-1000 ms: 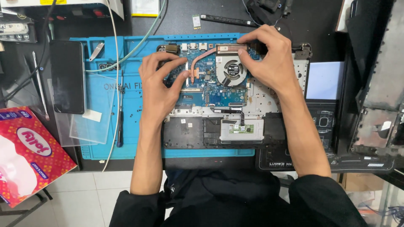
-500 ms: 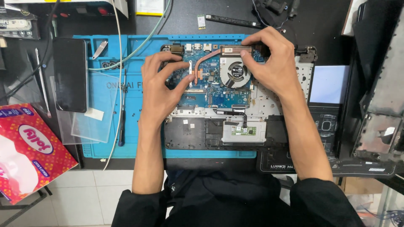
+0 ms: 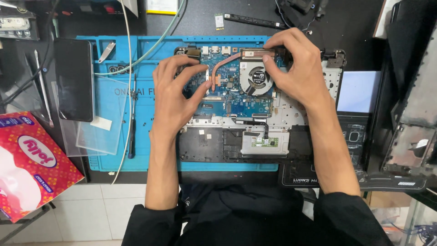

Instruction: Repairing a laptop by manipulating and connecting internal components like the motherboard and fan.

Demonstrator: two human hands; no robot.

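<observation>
An opened laptop base lies on a blue work mat, its blue motherboard bare. My left hand rests on the board's left part, fingers spread, thumb beside the copper heat pipe. My right hand covers the top right corner, fingertips pressing at the heatsink end near the round fan. Neither hand holds a loose object.
A black phone, clear plastic sheets and a screwdriver lie on the mat's left. A red tissue box sits at the lower left. Cables cross the mat. Dark laptop parts stack at the right.
Both hands stay on the motherboard. My left hand's fingers have shifted a little, and my right hand remains at the heatsink corner.
</observation>
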